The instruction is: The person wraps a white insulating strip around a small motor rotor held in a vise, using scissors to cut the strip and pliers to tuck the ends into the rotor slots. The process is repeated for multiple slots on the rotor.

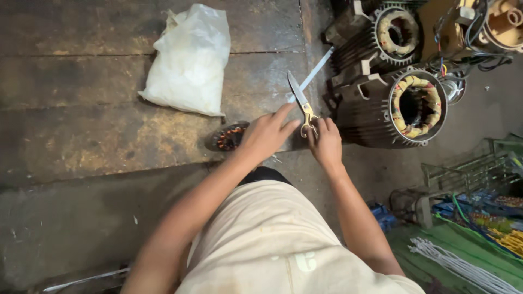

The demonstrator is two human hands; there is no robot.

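Between both hands (297,136), slim yellow-handled steel scissors (303,103)

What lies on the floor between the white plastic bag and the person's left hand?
In the head view, a small round stator with copper-coloured windings lies between the white plastic bag and the left hand, close beside the hand; otherwise only worn, stained floor.

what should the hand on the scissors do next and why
Probably close the scissors on the pale strip. The blades stand open with the strip lying across them, the right hand is at the yellow handles, and the left hand reaches in beside them, so a cut looks set up.
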